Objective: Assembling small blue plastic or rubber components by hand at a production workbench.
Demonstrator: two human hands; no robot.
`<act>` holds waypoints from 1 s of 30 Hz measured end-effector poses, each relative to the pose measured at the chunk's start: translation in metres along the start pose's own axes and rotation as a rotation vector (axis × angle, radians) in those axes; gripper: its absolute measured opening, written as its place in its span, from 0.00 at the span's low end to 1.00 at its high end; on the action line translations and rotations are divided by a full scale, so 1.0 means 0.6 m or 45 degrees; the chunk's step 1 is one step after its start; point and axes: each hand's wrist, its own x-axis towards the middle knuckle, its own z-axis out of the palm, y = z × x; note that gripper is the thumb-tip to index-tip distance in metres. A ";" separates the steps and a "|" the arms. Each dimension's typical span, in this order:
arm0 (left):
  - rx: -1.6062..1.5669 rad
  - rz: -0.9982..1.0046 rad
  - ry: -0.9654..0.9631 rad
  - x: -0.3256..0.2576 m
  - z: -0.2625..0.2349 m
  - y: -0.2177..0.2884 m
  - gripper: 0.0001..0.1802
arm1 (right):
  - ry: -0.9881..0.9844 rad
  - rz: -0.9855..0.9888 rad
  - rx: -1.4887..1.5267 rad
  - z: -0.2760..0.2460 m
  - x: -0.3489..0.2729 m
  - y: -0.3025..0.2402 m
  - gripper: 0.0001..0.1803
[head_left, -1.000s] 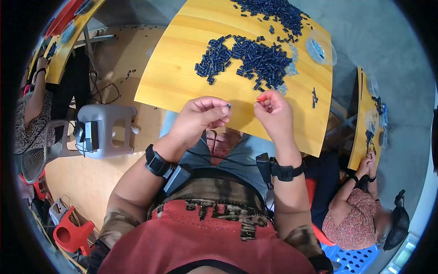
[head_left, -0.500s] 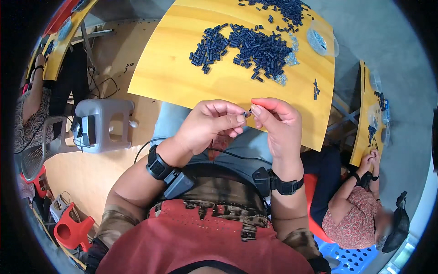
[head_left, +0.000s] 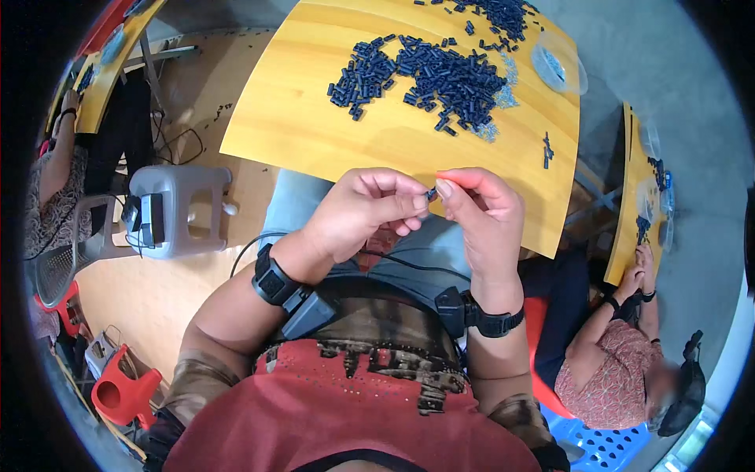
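Above my lap, at the near edge of the yellow table, my left hand pinches a small black plastic piece between thumb and forefinger. My right hand is closed in a pinch at the far end of that piece; whatever its fingertips hold is too small to make out. Farther up the table lies a big heap of short black tubular pieces. Small silvery metal parts are scattered along its right side.
A clear plastic tub with metal parts stands at the table's right edge. A few black pieces lie apart below it. One co-worker sits at right, another at left. A grey stool stands left of my legs.
My right fingertips have shifted slightly to the right, so a bit more of the black piece shows between the hands. My left hand has barely moved and keeps its pinch.
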 end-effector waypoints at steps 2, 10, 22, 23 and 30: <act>-0.008 -0.033 0.000 -0.002 -0.003 0.002 0.10 | -0.043 -0.032 -0.035 0.000 0.000 -0.002 0.05; -0.039 -0.049 -0.064 -0.004 -0.004 0.005 0.08 | -0.128 -0.121 -0.002 -0.007 0.000 0.007 0.06; -0.078 -0.032 -0.127 -0.003 -0.010 -0.008 0.08 | -0.182 -0.257 0.063 -0.004 -0.005 0.017 0.07; -0.100 -0.018 -0.145 -0.003 -0.010 -0.009 0.08 | -0.162 -0.254 0.074 -0.002 -0.006 0.018 0.07; -0.210 0.017 -0.163 -0.003 -0.010 -0.015 0.08 | -0.100 -0.303 0.059 0.009 -0.008 0.024 0.06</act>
